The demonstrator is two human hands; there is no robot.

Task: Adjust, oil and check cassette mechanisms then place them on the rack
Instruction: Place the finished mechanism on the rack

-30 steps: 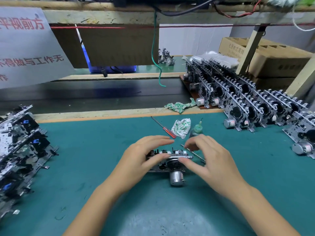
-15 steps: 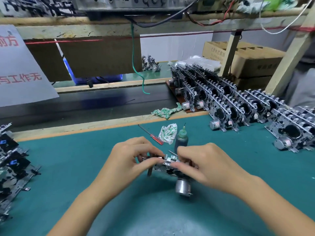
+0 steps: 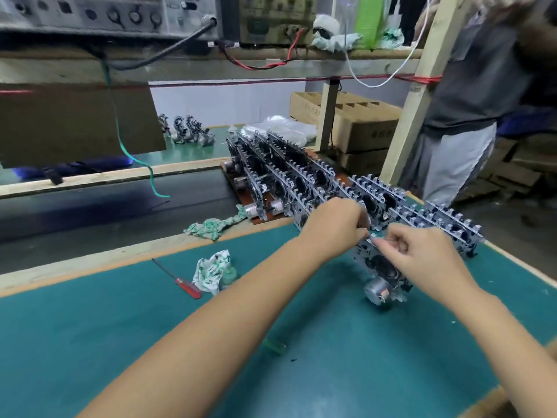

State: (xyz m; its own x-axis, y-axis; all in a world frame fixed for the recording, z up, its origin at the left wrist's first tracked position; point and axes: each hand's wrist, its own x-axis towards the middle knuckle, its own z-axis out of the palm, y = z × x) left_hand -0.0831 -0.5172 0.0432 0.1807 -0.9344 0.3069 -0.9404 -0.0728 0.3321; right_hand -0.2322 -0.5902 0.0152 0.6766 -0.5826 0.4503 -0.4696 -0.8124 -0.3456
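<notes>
- Green table [image 3: 120, 342]: cassette mechanism [image 3: 381, 267] now carried right, beside finished rows [image 3: 301, 176].
- Left hand [image 3: 334, 227] and right hand [image 3: 422, 254] pinch its top edge, apparently; placement imminent.

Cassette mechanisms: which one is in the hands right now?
The cassette mechanism nearest the camera, motor toward the mat, pinched at its top edge by left hand and right hand; the others stand in rows.

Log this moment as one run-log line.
left hand: grips cassette mechanism top | right hand: pinches same | mechanism upright beside row of finished mechanisms | red screwdriver idle on mat
</notes>
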